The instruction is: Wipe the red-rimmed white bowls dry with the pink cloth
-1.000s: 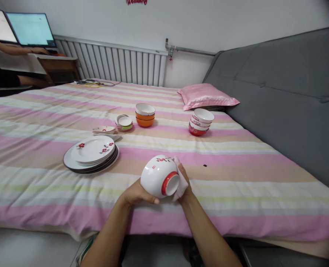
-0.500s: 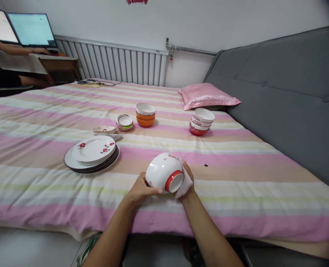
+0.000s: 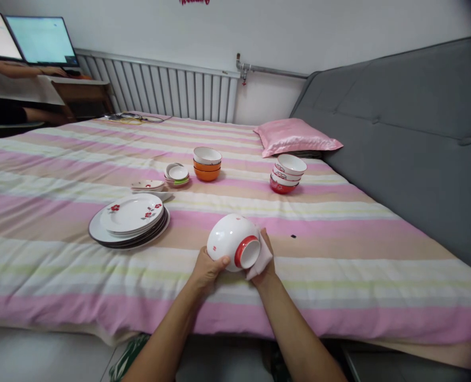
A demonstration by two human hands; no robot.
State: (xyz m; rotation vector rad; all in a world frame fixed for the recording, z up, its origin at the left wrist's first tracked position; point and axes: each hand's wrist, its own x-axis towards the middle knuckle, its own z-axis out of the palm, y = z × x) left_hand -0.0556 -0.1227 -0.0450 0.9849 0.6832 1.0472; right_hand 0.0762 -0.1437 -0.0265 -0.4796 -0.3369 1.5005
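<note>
A white bowl (image 3: 228, 240) with a red foot ring is tipped on its side above the near part of the bed, its base turned toward me and to the right. My left hand (image 3: 208, 269) grips its left side, thumb on the outer wall. On the other side, my right hand (image 3: 268, 260) holds a pale pink cloth (image 3: 261, 262) against the bowl near the foot. Most of the right fingers are hidden behind the cloth and bowl. To the left lies a stack of plates (image 3: 130, 220) with red flowers on the top one.
Beyond the plates are shallow dishes (image 3: 148, 185), small saucers (image 3: 177, 174) and stacked orange bowls (image 3: 207, 168). Another bowl stack (image 3: 286, 175) stands before a pink pillow (image 3: 297, 137). A grey headboard (image 3: 402, 106) borders the right. A person's arm (image 3: 16, 69) rests at a desk, far left.
The bowl has turned in my hands, so its foot ring faces me more and sits slightly higher. The cloth and right hand have shifted slightly left with it.
</note>
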